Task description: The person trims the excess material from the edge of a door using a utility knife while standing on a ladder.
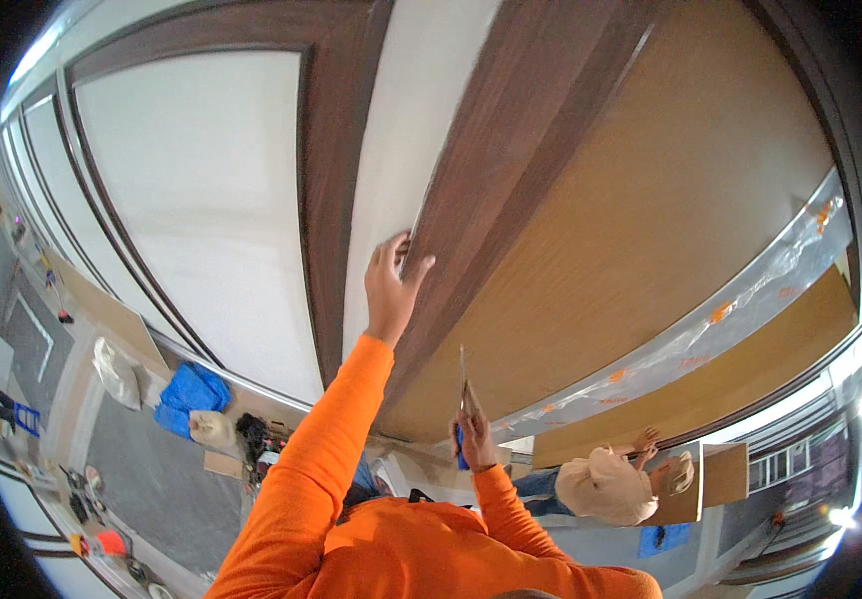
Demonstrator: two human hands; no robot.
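My left hand (391, 295) reaches up to a dark brown wood trim (471, 200), its fingers curved and its thumb apart at the trim's left edge. A narrow white strip (391, 150) runs alongside that edge. Whether the fingertips pinch anything small there is hard to see. Lower down, my right hand (477, 444) is closed round a blue-handled tool (462, 449) with a long, thin blade pointing upward, seen nearly edge-on. Its exact kind cannot be made out. Behind the blade is a broad tan wood panel (591, 220).
Clear plastic film (691, 344) with orange marks crosses the tan panel. At the lower right, another person (606, 484) in a light top works beside an opened cardboard box (724, 471). A blue bag (191, 389), a white sack (116, 372) and tools lie on the floor at left.
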